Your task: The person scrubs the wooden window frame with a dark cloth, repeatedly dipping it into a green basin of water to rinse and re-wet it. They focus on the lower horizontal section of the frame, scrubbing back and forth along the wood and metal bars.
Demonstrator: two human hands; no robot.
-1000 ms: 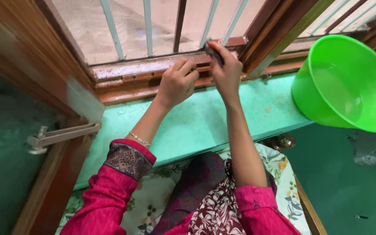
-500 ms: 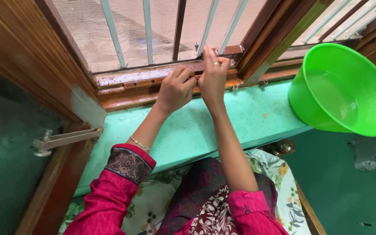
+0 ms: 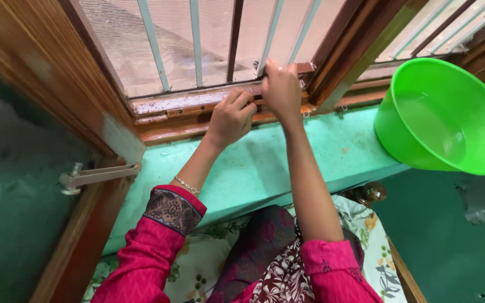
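- As you lean over the turquoise sill [image 3: 254, 160], your left hand [image 3: 230, 116] presses curled fingers onto the wooden window frame [image 3: 186, 106], steadying it.
- Your right hand [image 3: 281, 88] pinches something small at the bars' base [image 3: 265, 67]; what that grip holds, you cannot tell.
- A green basin [image 3: 450, 118] waits alongside.

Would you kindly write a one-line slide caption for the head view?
Left hand and right hand press on the wooden window frame below the grille, beside a green plastic basin on the sill.

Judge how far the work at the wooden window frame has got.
Looks done: the left stretch of the frame's bottom rail shines wet. In hand: left hand and right hand both press on the rail near the right corner. Left: cannot tell; the green basin waits on the ledge.
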